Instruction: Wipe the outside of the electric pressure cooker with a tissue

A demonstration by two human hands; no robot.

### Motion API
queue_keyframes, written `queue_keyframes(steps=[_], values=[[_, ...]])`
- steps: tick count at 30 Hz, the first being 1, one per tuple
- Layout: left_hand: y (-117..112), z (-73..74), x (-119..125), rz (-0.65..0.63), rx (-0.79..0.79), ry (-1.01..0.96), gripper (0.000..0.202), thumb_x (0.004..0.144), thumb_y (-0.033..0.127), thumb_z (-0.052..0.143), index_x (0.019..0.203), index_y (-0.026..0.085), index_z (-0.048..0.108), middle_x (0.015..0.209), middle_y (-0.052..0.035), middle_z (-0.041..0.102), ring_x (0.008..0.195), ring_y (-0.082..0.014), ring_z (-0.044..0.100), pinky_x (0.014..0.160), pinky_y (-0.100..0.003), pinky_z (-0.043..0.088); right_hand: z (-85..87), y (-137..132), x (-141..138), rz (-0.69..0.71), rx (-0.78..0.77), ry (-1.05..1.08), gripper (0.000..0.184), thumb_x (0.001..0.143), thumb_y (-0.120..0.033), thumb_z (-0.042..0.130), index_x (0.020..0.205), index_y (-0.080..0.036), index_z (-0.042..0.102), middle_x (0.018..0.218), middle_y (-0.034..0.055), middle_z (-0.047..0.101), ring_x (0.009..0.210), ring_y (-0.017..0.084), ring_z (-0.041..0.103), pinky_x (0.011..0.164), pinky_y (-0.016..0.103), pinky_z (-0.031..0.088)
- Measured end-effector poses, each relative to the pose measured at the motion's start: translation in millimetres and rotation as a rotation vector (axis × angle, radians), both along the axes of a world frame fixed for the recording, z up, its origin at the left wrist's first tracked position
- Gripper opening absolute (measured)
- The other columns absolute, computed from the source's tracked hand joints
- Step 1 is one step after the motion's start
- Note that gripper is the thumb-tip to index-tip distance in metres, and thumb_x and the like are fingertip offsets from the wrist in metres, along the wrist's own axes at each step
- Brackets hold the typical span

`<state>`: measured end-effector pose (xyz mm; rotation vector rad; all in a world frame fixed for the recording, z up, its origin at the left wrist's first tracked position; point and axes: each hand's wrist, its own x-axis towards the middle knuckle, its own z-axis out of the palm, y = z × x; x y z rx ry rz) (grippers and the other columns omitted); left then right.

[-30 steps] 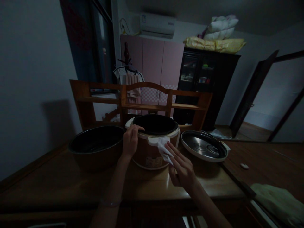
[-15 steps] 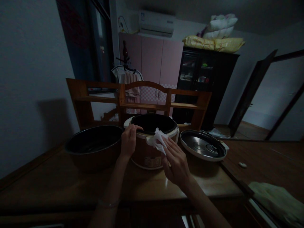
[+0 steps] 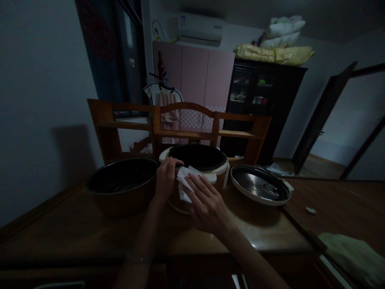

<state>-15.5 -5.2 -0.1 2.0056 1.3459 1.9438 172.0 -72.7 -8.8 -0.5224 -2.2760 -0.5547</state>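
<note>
A rice cooker body (image 3: 224, 170) with a white rim and a dark inside stands without its lid on the wooden desk. My left hand (image 3: 167, 176) is closed over the cooker's front left rim. Pressed to the front, just below the rim, is a white tissue (image 3: 184, 182) under the fingers of my right hand (image 3: 207, 202). That hand hides much of the cooker's front. To the left sits the dark inner pot (image 3: 120, 196), its mouth facing up. On the right lies the round detached lid (image 3: 255, 185), its metal inner side up.
The wooden desk (image 3: 72, 228) carries all these things. Behind the cooker rises a low wooden shelf (image 3: 186, 134). A wall (image 3: 39, 160) bounds the left side. Pale green cloth (image 3: 351, 257) lies at the lower right, and a small white object (image 3: 310, 210) is on the floor.
My right hand has slid left along the cooker's front with the tissue, which now lies flatter against it. My left hand stays on the rim. The view has shifted slightly.
</note>
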Motion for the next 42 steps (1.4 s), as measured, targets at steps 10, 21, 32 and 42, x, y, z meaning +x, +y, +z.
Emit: queue_keyframes(steps=[10, 21, 32, 42], values=[[3.2, -1.7, -0.8, 0.006, -0.014, -0.027, 0.047, 0.101, 0.037, 0.028, 0.088, 0.023, 0.071, 0.106, -0.0035, 0.072, 0.114, -0.0199, 0.061, 0.109, -0.032, 0.039, -33.8, 10.9, 33.7, 0.107, 0.029, -0.018, 0.054, 0.085, -0.016, 0.045, 0.137, -0.007, 0.054, 0.148, 0.0184, 0.053, 0.145, 0.028, 0.04, 0.114, 0.052, 0.045], [22.1, -6.1, 26.7, 0.213, 0.113, -0.075, 0.049, 0.103, 0.033, 0.024, 0.077, 0.023, 0.064, 0.084, -0.005, 0.067, 0.095, -0.0221, 0.058, 0.099, -0.038, 0.038, -125.2, 12.0, 113.7, -0.197, -0.242, 0.706, 0.034, 0.098, -0.026, 0.046, 0.122, -0.024, 0.07, 0.12, 0.0099, 0.074, 0.111, 0.031, 0.071, 0.088, 0.047, 0.062], [32.2, -5.1, 24.2, 0.254, 0.131, -0.015, 0.039, 0.1, 0.029, 0.031, 0.064, 0.024, 0.047, 0.068, -0.0019, 0.056, 0.081, -0.0217, 0.054, 0.091, -0.037, 0.037, -136.4, 17.1, 126.8, -0.381, -0.566, 1.06, 0.048, 0.097, -0.053, 0.046, 0.087, -0.017, 0.077, 0.081, 0.0064, 0.076, 0.072, 0.026, 0.07, 0.063, 0.031, 0.053], [37.1, -8.4, 19.0, 0.207, 0.13, -0.014, 0.041, 0.099, 0.031, 0.034, 0.064, 0.023, 0.053, 0.072, -0.0024, 0.059, 0.083, -0.0208, 0.055, 0.09, -0.036, 0.038, -141.0, 18.2, 133.6, -0.43, -0.707, 1.244, 0.054, 0.092, -0.059, 0.049, 0.085, -0.013, 0.077, 0.078, 0.0067, 0.074, 0.075, 0.024, 0.064, 0.067, 0.028, 0.047]])
